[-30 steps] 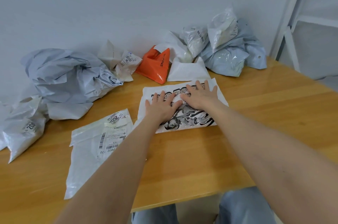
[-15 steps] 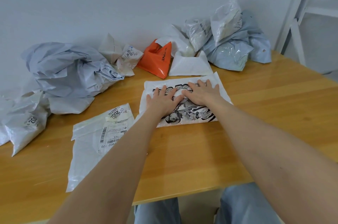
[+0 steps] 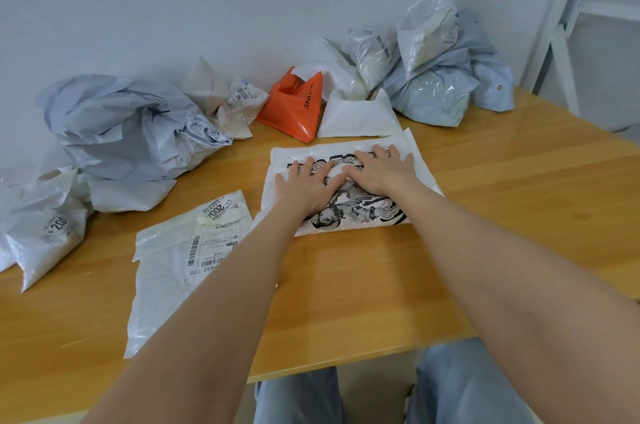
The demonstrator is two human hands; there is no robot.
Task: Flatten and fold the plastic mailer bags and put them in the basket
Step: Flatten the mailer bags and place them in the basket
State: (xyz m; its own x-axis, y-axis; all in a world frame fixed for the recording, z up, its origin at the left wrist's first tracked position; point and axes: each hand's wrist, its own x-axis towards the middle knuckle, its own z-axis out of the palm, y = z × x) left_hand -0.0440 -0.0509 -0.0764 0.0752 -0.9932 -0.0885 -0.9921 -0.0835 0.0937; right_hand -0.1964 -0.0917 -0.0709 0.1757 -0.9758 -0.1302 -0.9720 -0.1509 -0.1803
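Near the middle of the table [image 3: 381,285], both flat open hands, left hand [image 3: 304,189] and right hand [image 3: 381,172], press the printed mailer bag [image 3: 360,212], which looks light, soft, slippery; best held by its edges.

Printed mailer [image 3: 363,212]: lettering lay partly under left hand [image 3: 304,188] and right hand [image 3: 381,170] (unreadable).
Labelled mailer [image 3: 166,285], left of it: left forearm [image 3: 242,271] hid its right edge.

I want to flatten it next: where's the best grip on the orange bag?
Probably the upright top corner, pinched from above: the orange bag stands tented with that corner free, while a white bag crowds its right side.
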